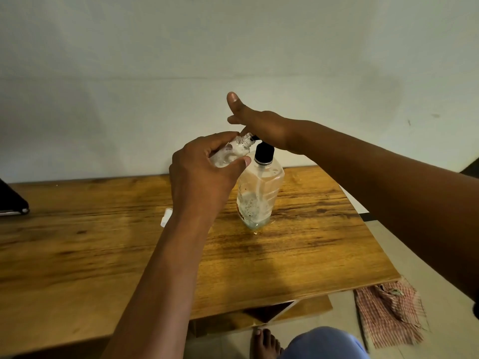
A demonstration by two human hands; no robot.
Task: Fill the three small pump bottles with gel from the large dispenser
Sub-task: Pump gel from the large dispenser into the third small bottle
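1. Gel, foamy and white, sits low in the large dispenser [255, 193], which stands upright on the worktop [103, 242] just below both hands.
2. Nearest the camera, the left hand [202, 172] has its fingers [223, 139] and thumb curled round a small pump bottle [232, 151], holding it tilted with its open neck up against the black spout. It looks partly filled with the same foam.
3. Just beyond, the right hand [261, 125] lies flat on the pump head, fingers straight and spread, the thumb lifted clear.
4. To do this step well, I judge the neck should stay directly under the spout tip before each press. Strokes should be slow and full so the gel drops inside rather than down the bottle's side.
5. A white piece [166, 217], possibly a pump cap, shows left of the left wrist, mostly hidden; the other small bottles cannot be seen.
6. Beyond everything is a plain wall [233, 47].
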